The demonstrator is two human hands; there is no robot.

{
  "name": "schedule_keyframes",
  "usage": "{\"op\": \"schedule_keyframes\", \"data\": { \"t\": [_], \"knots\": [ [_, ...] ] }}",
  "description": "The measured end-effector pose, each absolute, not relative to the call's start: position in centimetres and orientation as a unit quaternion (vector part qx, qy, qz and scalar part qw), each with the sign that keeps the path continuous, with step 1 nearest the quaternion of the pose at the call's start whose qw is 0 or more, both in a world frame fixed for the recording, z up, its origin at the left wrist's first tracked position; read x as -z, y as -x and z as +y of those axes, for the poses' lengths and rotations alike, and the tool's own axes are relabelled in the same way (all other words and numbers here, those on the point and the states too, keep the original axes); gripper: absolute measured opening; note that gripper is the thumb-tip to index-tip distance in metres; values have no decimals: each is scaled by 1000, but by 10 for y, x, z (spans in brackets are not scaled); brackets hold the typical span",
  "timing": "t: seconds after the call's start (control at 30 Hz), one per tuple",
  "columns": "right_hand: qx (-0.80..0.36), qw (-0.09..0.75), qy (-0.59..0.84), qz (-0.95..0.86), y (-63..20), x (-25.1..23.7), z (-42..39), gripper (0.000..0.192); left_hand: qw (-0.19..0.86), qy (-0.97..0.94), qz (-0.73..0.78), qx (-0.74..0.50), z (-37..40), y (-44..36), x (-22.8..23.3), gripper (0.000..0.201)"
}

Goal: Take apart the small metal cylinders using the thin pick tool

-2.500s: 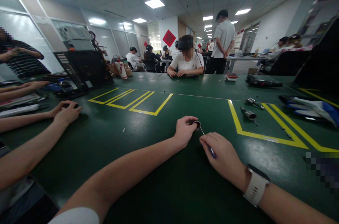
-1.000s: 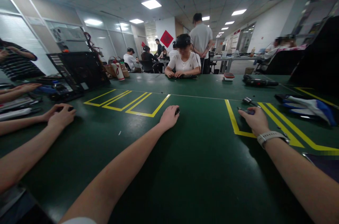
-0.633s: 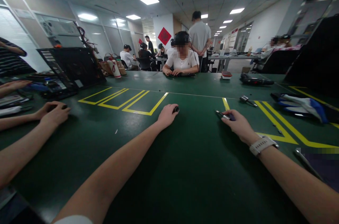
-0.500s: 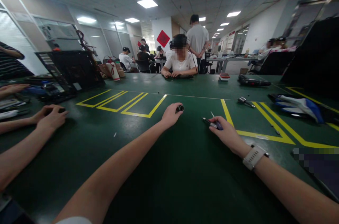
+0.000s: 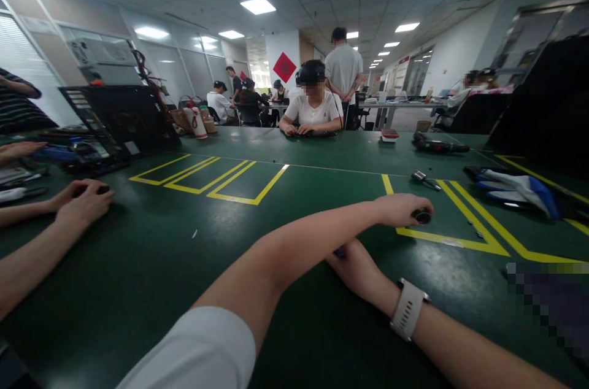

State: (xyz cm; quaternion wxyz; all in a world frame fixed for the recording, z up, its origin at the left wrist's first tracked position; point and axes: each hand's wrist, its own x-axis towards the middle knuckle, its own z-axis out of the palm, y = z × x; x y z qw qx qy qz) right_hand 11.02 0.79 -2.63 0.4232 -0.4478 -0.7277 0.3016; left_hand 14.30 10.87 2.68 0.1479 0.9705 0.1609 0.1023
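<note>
My left hand [image 5: 401,210] reaches across to the right, over the yellow tape. Its fingers are wrapped round a small dark cylindrical part [image 5: 422,216] with a round end showing. Below and behind that forearm is my right hand [image 5: 353,263], with a pale watch strap on the wrist. A bit of a dark blue tool handle [image 5: 339,251] shows at its fingers; the left arm hides the rest of the tool. Just beyond my left hand lies a small metal piece with a thin shaft [image 5: 424,180]. Tiny dark bits [image 5: 479,234] lie inside the taped area.
The green table [image 5: 138,266] carries yellow tape outlines. Blue-and-white gloves [image 5: 519,186] and a black power tool [image 5: 439,143] lie to the right. A red-and-white box [image 5: 389,135] stands farther back. At left, a co-worker's hands [image 5: 85,202] hold something dark. Another person [image 5: 313,103] sits opposite.
My left hand has swung right with the dark cylindrical part, crossing over my right arm. My right hand has drawn back leftward, and its tool is now mostly hidden.
</note>
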Motion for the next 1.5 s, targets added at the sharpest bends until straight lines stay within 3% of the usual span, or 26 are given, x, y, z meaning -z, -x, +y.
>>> {"op": "schedule_keyframes", "data": {
  "t": [0.2,0.33,0.47,0.57,0.67,0.73,0.87,1.17,1.3,1.5],
  "knots": [
    [-312,436,437,-722,-112,26,8,29,134,-977,145,-78,106,-154,-16,36],
    [-321,443,455,-703,-110,26,3,30,194,-957,146,-159,108,-128,-32,49],
    [-314,461,505,-659,-122,16,5,21,247,-907,195,-281,105,-71,-48,38],
    [-297,481,547,-617,-141,9,20,20,213,-870,289,-339,91,-17,-44,26],
    [-292,469,585,-594,-158,10,40,20,187,-926,259,-203,68,23,-31,33],
    [-298,444,602,-593,-162,14,50,17,182,-947,241,-111,54,38,-22,53],
    [-324,393,595,-622,-152,17,46,16,177,-953,232,-82,46,51,-15,37],
    [-370,312,460,-744,-122,18,-1,20,260,-861,345,-268,75,80,-24,33],
    [-378,307,432,-759,-122,23,-13,23,354,-758,409,-365,79,77,-19,35],
    [-405,386,433,-707,-134,3,-35,32,497,-634,409,-428,66,62,-11,43]
  ]
}}
